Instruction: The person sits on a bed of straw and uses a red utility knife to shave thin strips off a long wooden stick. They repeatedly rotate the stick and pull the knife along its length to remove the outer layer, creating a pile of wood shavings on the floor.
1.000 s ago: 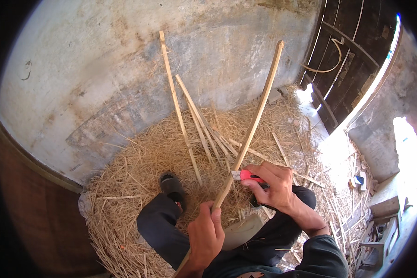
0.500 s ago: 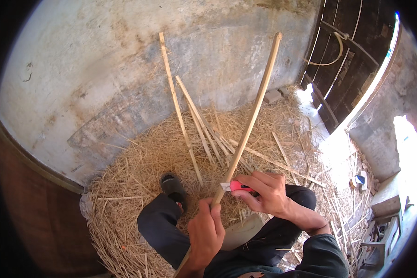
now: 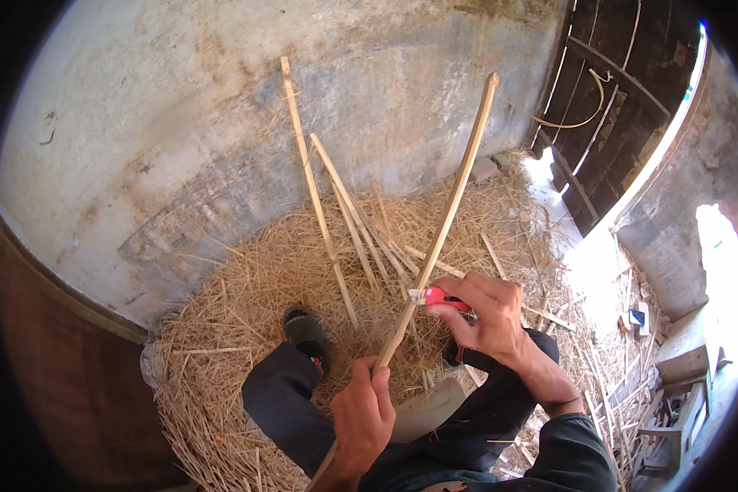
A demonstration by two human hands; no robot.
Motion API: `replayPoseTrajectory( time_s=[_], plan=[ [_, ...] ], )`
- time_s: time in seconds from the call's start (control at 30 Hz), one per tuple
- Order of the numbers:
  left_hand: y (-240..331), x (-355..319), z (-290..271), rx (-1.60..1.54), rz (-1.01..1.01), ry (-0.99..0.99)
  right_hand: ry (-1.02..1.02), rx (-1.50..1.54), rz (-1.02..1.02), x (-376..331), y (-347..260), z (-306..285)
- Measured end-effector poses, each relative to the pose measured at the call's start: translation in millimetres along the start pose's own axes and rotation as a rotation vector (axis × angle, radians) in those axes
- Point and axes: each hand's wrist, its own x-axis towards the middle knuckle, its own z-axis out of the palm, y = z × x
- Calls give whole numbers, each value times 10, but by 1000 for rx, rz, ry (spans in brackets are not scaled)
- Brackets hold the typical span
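A long pale strip of wood or bamboo (image 3: 455,193) slants up and away from my lap toward the wall. My left hand (image 3: 363,418) is wrapped round its lower part, and the near end runs back under my forearm. In my right hand (image 3: 488,316) is a red utility knife (image 3: 444,298), gripped between thumb and fingers. Its blade lies across the strip, touching it a little above my left hand. Beneath the strip, between my legs, sits a pale curved piece (image 3: 426,412), partly hidden by my hand and trousers.
Several cut strips (image 3: 316,193) lean on the stained wall (image 3: 221,123) or lie on the shavings (image 3: 246,328) covering the floor. My dark shoe (image 3: 306,332) rests among them. A plank door (image 3: 615,98) stands at far right; a small box-like object (image 3: 638,320) lies on the right.
My right hand and the knife have slid up and away along the strip. The strip's far end has dipped slightly, while a thin curled sliver near the door has shifted. My left hand keeps its grip.
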Motion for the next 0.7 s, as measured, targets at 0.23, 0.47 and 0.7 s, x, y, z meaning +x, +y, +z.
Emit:
replayPoseTrajectory(
  time_s=[0.23,0.47,0.7],
  plan=[
    [-321,-495,-16,6,-22,-114,306,-59,314,340,727,-263],
    [-458,-623,-113,41,-87,-201,303,-157,380,405,1215,-363],
    [-621,-704,-103,118,53,-193,289,-53,494,391,1285,-263]
  ],
)
